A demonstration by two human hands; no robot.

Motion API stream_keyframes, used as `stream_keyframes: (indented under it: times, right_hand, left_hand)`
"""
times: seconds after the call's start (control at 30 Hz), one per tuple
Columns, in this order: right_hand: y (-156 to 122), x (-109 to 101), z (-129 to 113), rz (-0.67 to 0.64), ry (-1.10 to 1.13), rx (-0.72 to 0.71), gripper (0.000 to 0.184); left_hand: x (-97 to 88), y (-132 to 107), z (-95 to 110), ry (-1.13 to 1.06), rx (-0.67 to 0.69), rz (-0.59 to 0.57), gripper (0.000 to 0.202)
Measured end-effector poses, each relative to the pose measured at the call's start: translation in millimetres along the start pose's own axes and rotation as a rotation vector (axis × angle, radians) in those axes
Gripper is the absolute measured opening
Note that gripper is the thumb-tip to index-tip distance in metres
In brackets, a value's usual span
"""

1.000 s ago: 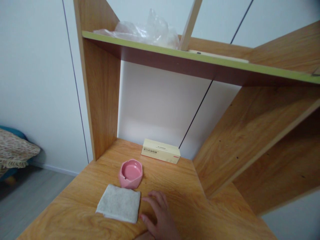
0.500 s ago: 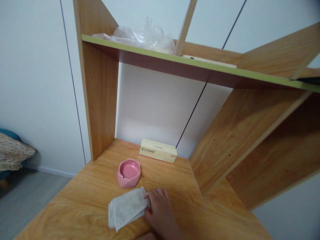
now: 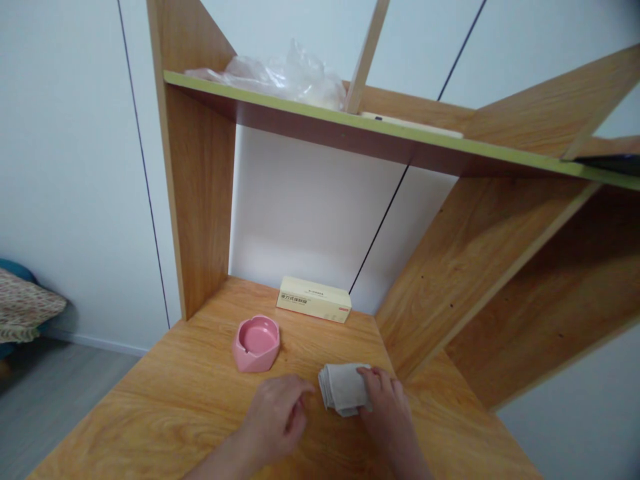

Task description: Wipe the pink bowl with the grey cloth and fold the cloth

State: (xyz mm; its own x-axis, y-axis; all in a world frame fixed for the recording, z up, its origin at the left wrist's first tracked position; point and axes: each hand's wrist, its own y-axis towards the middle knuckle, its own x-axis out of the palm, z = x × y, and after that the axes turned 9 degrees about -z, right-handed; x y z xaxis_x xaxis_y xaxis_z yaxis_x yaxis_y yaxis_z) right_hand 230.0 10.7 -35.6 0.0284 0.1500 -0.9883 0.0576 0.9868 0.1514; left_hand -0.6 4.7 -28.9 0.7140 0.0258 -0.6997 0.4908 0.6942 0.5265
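A folded grey-white cloth (image 3: 345, 389) lies on the wooden desk. My right hand (image 3: 387, 407) grips its right edge, thumb at the near side and fingers over the top. Just left of the cloth is my left hand (image 3: 277, 417), holding nothing. Its fingers are loosely curled, with the thumb apart from the index finger, which points toward the cloth. Behind my left hand sits a pink faceted ashtray (image 3: 257, 343).
A long cream box (image 3: 314, 300) with dark printed characters stands against the back wall. Above runs a green-edged shelf (image 3: 320, 113) carrying a clear plastic bag (image 3: 295, 77). Wooden side panels (image 3: 200, 200) flank the desk (image 3: 165, 407).
The cloth has moved right, away from in front of the ashtray, and is now a smaller, thicker fold. My right hand moved right with it. My left hand has come into view.
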Motion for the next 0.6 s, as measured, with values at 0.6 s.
stream_keyframes:
  times: [0.6]
  right_hand:
    - [19,-7,-14,0.341,0.763,-0.026,0.047]
  left_hand:
    - [-59.5,16,-74,0.210,-0.941,-0.153,0.040]
